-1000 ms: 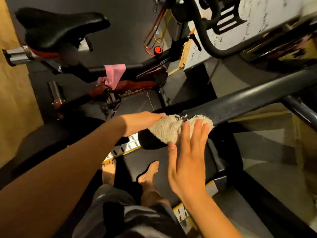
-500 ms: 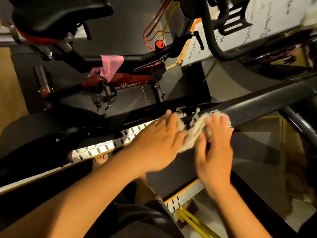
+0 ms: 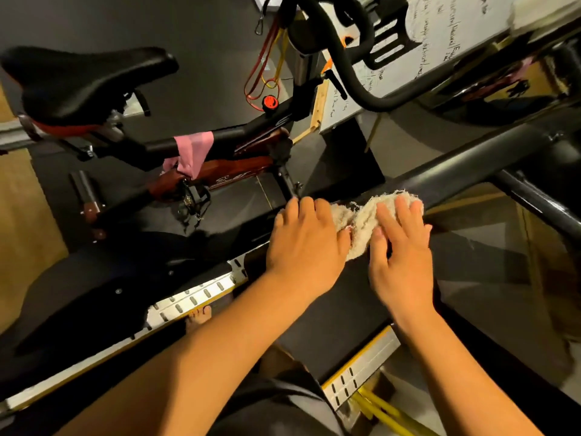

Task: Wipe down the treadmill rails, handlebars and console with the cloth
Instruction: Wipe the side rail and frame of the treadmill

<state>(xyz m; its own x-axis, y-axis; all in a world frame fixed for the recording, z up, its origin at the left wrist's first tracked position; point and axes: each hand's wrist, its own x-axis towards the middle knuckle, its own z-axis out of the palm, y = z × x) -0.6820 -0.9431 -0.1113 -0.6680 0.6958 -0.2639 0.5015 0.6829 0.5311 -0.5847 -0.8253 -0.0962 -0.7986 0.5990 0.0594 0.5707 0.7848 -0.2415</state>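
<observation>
- The cloth [image 3: 371, 220], a cream terry rag with frayed edges, lies bunched on the dark treadmill handrail [image 3: 471, 158], which runs diagonally from the upper right down toward the middle of the view.
- It sits between the two hands: its left end disappears under the fingers of the left hand [image 3: 306, 243], and its right, higher end lies under the fingertips of the right hand [image 3: 401, 250].
- A narrow pinched waist of the cloth shows in the gap between the hands.
- The part of the handrail under the cloth and hands is covered, so where its end lies cannot be made out.
- The palms face down, so whether any cloth is tucked beneath them cannot be told.
- The treadmill belt [image 3: 339, 313] below is largely hidden by the forearms; a bare foot [image 3: 198, 317] peeks out beside the ribbed side rail [image 3: 188, 302].
- Left hand: fingers curved loosely over the cloth's end, thumb pressed against the fabric, more a press than a closed fist.
- Right hand: fingers extended and slightly spread, laid flat on top of the cloth, not wrapped around it.
</observation>
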